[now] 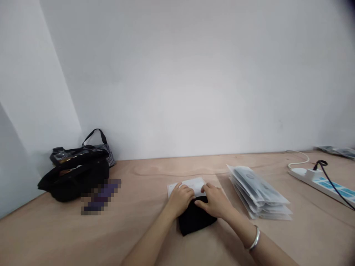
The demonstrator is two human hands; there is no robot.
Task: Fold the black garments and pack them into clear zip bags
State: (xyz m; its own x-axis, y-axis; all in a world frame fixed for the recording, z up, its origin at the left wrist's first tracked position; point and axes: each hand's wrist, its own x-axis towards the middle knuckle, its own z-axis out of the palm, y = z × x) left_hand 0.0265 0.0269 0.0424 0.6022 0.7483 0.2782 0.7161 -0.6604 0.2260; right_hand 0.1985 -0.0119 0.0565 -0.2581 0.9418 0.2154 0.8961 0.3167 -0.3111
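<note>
A folded black cloth [196, 218] lies on the table in front of me, with a white sheet [196, 184] showing at its far edge. My left hand [181, 199] rests over the cloth's left side, its bent fingers closed at the border of cloth and sheet. On the right side, my right hand [215, 199] has its thumb along the top of the cloth and its fingers curled over the far right edge. Both hands cover part of the cloth, and the undersides of the fingers are hidden. A silver bangle [255, 238] circles my right wrist.
Several frosted plastic packets [255, 190] are stacked to the right. Beyond them lies a white power strip [324, 184] with a plug and cables. A black bag [77, 177] stands at the left beside a blurred purple item [102, 197]. A white wall [194, 92] rises behind the table.
</note>
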